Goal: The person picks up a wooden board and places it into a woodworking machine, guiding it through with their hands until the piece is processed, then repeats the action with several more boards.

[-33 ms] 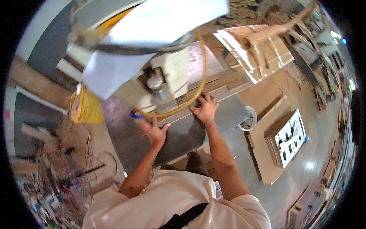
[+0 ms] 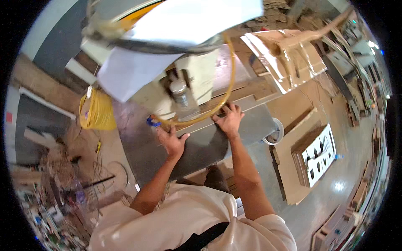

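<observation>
My left hand (image 2: 171, 143) lies on a dark grey surface (image 2: 201, 152), thumb stretched out to the side and fingers pointing forward. A blue fitting (image 2: 153, 121) on a yellow hose (image 2: 231, 79) is just beyond its fingertips. Farther right, my right hand (image 2: 229, 122) rests with bent, spread fingers at the edge of a long, flat brown strip (image 2: 247, 103). Neither hand is wrapped round anything, though some fingertips are hidden. Ahead of both hands stands a pale machine head (image 2: 194, 77) with a clear, round-topped cylinder (image 2: 179, 88).
White sheets (image 2: 130, 71) hang over the machine. A yellow bag (image 2: 97, 111) stands at the left. On the right are a white bucket (image 2: 275, 131), a stack of cut-out panels (image 2: 316, 157) on cardboard (image 2: 289, 175), and a plastic-wrapped brown package (image 2: 289, 58).
The view has shifted slightly, so the machine, sheets and hose appear a little farther right. Both hands keep nearly the same pose and place on the surface.
</observation>
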Motion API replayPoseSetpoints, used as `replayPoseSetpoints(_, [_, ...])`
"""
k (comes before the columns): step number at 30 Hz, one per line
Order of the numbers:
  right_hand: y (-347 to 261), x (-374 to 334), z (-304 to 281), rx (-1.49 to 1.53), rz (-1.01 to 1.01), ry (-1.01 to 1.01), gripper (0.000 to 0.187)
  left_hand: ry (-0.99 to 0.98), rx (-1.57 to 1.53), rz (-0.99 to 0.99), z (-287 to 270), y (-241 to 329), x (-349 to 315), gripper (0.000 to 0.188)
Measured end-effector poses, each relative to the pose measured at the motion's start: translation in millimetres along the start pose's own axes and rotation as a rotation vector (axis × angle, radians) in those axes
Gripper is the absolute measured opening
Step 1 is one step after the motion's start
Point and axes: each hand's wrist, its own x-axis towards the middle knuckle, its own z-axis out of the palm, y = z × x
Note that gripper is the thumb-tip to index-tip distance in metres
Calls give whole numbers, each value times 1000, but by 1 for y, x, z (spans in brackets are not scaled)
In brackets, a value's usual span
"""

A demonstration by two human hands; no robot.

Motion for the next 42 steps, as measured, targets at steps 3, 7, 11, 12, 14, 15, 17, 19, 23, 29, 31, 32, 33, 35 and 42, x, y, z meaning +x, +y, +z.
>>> replayPoseSetpoints(3, [-18,5,-18,16,9,-50,50,38,-16,32,-5,0,0,91])
replayPoseSetpoints(7, [-21,2,-19,53,2,-21,50,23,-22,-3,-8,0,-1,87])
replayPoseSetpoints(11, [-11,-3,-17,38,10,-29,51,5,-19,49,-6,0,2,97])
replayPoseSetpoints(12, [-9,-5,-19,31,-39,26,52,4,-24,31,-5,1,2,95])
replayPoseSetpoints(14, [-9,-8,-18,-1,-3,-18,52,0,-35,-2,-4,2,2,90])
replayPoseSetpoints(15, [-10,-8,-19,-21,18,-36,53,-3,-44,-13,-5,3,3,88])
replayPoseSetpoints(17, [-11,-12,-21,-25,28,-39,55,-24,-62,-7,-8,2,5,89])
replayPoseSetpoints(19, [-12,-12,-23,-29,39,-35,57,-45,-54,-3,-12,3,7,90])
replayPoseSetpoints(23, [-18,-13,-29,73,61,-34,59,-94,-80,-14,-11,0,7,95])
replayPoseSetpoints(29, [-27,-18,-35,-75,97,-57,60,-78,-124,10,-17,-2,10,95])
replayPoseSetpoints(31, [-27,-19,-36,-153,109,-61,59,-48,-108,35,-12,-2,10,96])
replayPoseSetpoints(32, [-25,-20,-35,-160,102,-58,59,-54,-113,38,-10,-3,10,96])
replayPoseSetpoints(33, [-24,-21,-35,-165,96,-53,58,-58,-117,43,-9,-4,12,97])
replayPoseSetpoints(35, [-24,-22,-35,-167,103,-53,58,-70,-118,48,-9,-5,12,96])
replayPoseSetpoints(42, [-33,-30,-38,-226,146,-40,56,-130,-123,39,-13,-7,12,95])
